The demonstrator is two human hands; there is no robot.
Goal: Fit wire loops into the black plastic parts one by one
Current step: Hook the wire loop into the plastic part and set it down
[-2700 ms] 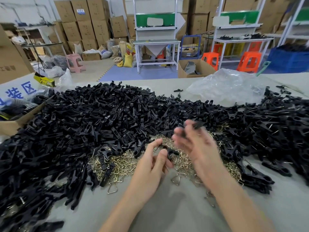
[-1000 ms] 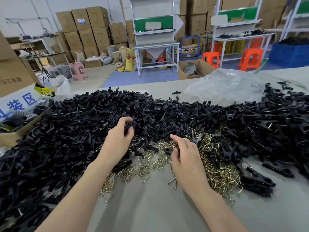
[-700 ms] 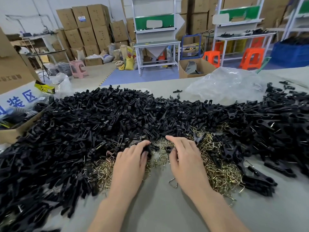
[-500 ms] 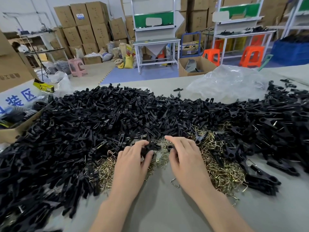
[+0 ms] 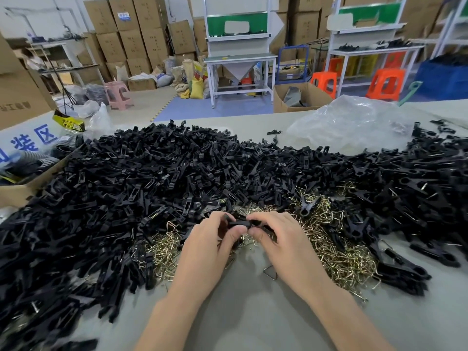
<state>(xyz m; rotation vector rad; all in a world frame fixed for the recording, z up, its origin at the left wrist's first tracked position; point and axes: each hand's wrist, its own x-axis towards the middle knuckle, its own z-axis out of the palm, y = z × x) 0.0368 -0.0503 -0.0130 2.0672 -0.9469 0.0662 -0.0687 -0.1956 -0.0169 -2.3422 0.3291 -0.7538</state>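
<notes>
Left hand [image 5: 205,247] and right hand [image 5: 283,247] fingertip to fingertip, both pinching one black plastic part [image 5: 236,223] between them just over the wire loops [image 5: 339,257], presumably to keep the next loop within easy reach.

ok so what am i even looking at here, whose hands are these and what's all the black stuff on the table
No machine here: a person works with bare hands, and the picture comes from a camera worn on their head, looking forward and down. On the grey table lies a heap of black plastic parts, with brass-coloured wire loops nearer the hands. The left hand and right hand both pinch a single black part between them. Whether a loop is in it yet cannot be seen. A clear plastic bag lies farther back.
</notes>
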